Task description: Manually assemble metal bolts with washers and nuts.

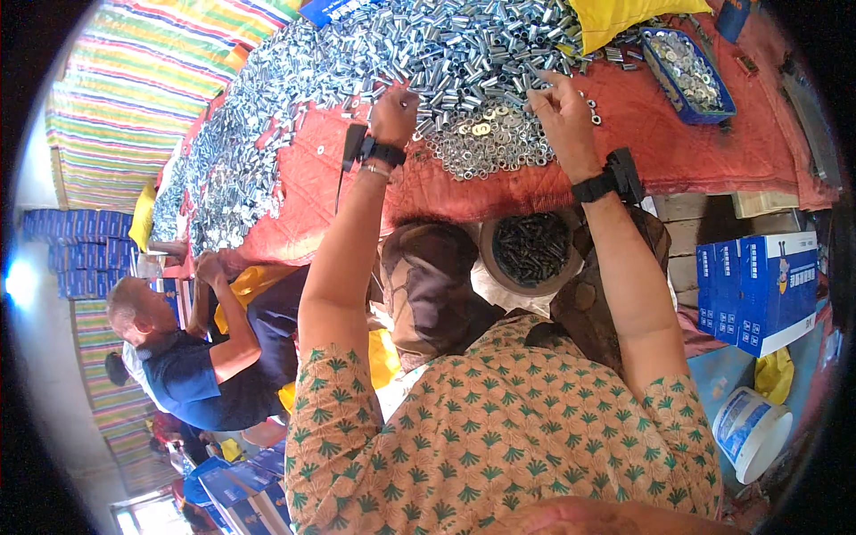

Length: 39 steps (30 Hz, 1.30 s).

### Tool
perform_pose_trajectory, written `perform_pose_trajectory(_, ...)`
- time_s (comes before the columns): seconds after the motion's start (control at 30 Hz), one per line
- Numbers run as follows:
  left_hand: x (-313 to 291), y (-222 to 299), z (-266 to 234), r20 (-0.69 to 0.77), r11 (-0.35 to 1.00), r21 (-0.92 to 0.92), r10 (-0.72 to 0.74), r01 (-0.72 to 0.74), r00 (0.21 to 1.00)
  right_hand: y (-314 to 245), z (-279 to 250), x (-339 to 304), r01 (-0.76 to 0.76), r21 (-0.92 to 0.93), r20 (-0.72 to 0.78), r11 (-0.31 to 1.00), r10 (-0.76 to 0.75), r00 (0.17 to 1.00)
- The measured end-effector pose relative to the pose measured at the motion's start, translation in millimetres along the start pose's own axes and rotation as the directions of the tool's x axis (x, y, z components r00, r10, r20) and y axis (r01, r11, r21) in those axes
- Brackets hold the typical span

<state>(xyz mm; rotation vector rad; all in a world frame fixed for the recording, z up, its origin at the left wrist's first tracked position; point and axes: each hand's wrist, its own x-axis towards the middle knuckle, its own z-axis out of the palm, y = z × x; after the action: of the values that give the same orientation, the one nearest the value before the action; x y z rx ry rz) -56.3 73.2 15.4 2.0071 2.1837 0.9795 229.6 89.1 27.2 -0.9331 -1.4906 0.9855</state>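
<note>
My left hand (394, 118) is above the near edge of a large heap of short metal sleeves (357, 53), its fingers curled in. What it holds, if anything, is hidden. My right hand (565, 120) hovers to the right of a patch of flat washers (490, 147), its index finger and thumb apart, with nothing visible between them. A few brass-coloured washers (482, 129) lie among the silver ones. Sleeves and washers lie on a red quilted cloth (312, 169). Each wrist wears a dark strap with a black device.
At the right stands a blue tray (724, 116) of washers, near a yellow bag (615, 22). Between my knees is a tub (486, 245) of dark bolt-like pieces. Blue-and-white boxes (758, 285) and a white bucket (762, 446) are lower right. A co-worker (196, 366) sits at the left.
</note>
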Motion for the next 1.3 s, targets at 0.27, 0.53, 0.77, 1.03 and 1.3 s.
perform_pose_trajectory(0.27,75.3,-15.3,47.7,0.068,0.964,0.249,0.078,-0.093,0.995,-0.6,12.8,-0.1,0.025,-0.014,0.052,1.0,-0.025,0.998)
perform_pose_trajectory(0.53,98.3,-57.0,51.3,0.365,0.75,0.514,0.248,-0.416,0.898,-7.6,22.8,1.8,0.049,0.004,0.081,0.999,-0.049,0.996)
perform_pose_trajectory(0.77,91.8,-56.5,21.9,0.617,0.974,-0.139,-0.057,0.179,0.785,-10.3,23.4,2.0,0.018,0.018,0.089,1.0,-0.02,0.996)
perform_pose_trajectory(1.03,104.4,-31.4,40.0,0.566,0.959,0.281,-0.129,-0.044,0.814,-4.7,28.8,6.7,0.01,0.056,0.102,0.998,-0.015,0.995)
perform_pose_trajectory(1.3,117.3,-37.6,34.9,0.694,0.925,0.271,0.005,-0.268,0.72,-10.0,37.5,7.4,0.027,0.049,0.126,0.998,-0.033,0.991)
